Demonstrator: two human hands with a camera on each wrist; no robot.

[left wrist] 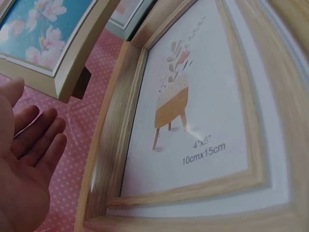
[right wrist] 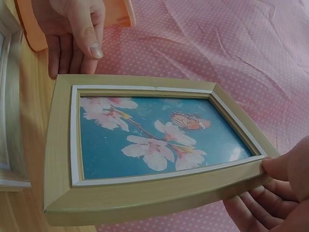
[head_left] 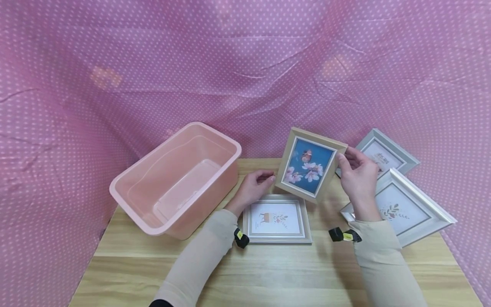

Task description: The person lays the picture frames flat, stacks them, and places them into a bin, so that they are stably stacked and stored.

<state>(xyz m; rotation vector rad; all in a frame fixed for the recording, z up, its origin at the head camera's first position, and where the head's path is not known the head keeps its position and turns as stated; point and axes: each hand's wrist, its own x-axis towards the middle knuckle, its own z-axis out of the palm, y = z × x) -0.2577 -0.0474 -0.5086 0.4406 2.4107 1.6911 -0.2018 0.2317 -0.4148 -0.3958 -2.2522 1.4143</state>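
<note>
My right hand (head_left: 359, 172) pinches the upper right edge of a tan picture frame (right wrist: 125, 198), thumb on the front and fingers behind. The photo (right wrist: 145, 140) in it shows pink blossoms and a butterfly on blue. It is held up and tilted, facing me. Close by its lower left edge is my left hand (head_left: 253, 187), fingers loosely extended and holding nothing; in the left wrist view its palm (left wrist: 21, 183) shows just under the frame's corner. Below lies a pale frame (head_left: 276, 244) with a potted-plant print (left wrist: 171, 111), flat on the table.
A pink plastic bin (head_left: 226, 183) stands on the wooden table (head_left: 276, 277) at left, with no contents showing. At right, a silver-white frame (head_left: 429, 204) overlaps a grey frame (head_left: 410, 162) behind it. A pink dotted cloth (head_left: 245, 76) hangs at the back and sides.
</note>
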